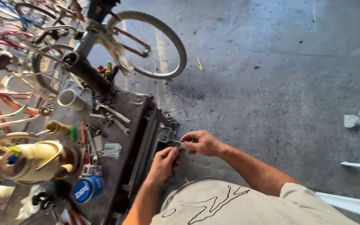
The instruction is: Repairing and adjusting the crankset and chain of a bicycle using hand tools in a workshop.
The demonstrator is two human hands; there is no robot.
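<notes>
Two hands, left hand [164, 163] and right hand [200, 142], pinch a small grey metal part [177, 144] at the counter's [123, 104] right edge; probably light, rigid, slippery, best pinched at its ends.

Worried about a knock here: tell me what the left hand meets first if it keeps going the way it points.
Probably the small metal part at the left hand's fingertips, then the right hand gripping it too. Depth is unclear.

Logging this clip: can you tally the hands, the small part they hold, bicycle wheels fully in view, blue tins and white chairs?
Hands: 2, left hand, right hand
Small metal part: 1
Bicycle wheel: 1
Blue tin: 1
White chair: 1
Total: 6
</notes>
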